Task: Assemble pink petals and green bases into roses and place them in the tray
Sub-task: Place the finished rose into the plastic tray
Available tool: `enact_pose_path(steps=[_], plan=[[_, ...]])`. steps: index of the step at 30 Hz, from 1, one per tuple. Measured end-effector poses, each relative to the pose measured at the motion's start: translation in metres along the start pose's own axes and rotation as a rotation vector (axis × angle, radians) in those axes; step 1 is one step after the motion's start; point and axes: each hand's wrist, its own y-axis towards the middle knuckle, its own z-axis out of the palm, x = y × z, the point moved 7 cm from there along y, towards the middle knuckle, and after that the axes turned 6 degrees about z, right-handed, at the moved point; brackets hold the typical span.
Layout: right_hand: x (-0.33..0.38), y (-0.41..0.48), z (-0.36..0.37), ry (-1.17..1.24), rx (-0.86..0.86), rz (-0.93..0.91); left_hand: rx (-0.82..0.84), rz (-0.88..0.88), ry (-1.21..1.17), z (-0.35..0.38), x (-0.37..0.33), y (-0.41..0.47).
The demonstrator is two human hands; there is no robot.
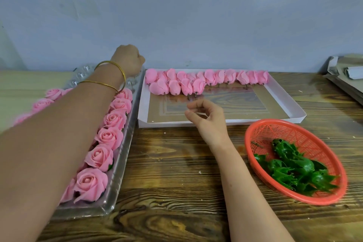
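Roses, pink, finished, sit heads-up in a clear plastic tray at the left of the table. One column runs along the tray's right side; more show past the left forearm, partly hidden by it. Bare moulded pockets show at the tray's far end.

Left hand reaches over that far end, back of the hand to the camera, two gold bangles on the wrist. It is curled downward like a fist; cannot tell whether it has hold of anything.

Right hand hovers over the near part of a shallow white box, just short of the petals. Its fingers are loosely curled, thumb and forefinger close together, nothing between them.

Pink petals, unassembled, stubs pointing toward the camera, lie in rows against the box's far wall, two rows deep on the left side.

Green bases lie heaped in a red mesh basket at right, just beside the box's near corner.

Folded cardboard lies stacked at the table's far right edge.
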Motion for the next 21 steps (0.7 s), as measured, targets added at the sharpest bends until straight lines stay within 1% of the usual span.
enact_pose_path(steps=[4,7,11,16,21], plan=[[0.001,-0.001,-0.001,-0.003,0.004,-0.008,0.148,-0.007,0.105,0.019,0.019,-0.005],[0.002,-0.001,0.000,-0.011,0.002,-0.003,0.217,0.006,0.170,0.029,0.024,-0.010],[0.002,-0.001,0.000,-0.020,-0.001,0.004,0.310,-0.026,0.241,0.042,0.029,-0.014],[0.003,-0.001,0.000,-0.032,0.002,0.003,0.418,-0.038,0.262,0.057,0.036,-0.016],[0.004,-0.001,0.001,-0.042,0.006,0.000,0.485,-0.040,0.264,0.065,0.038,-0.016]])
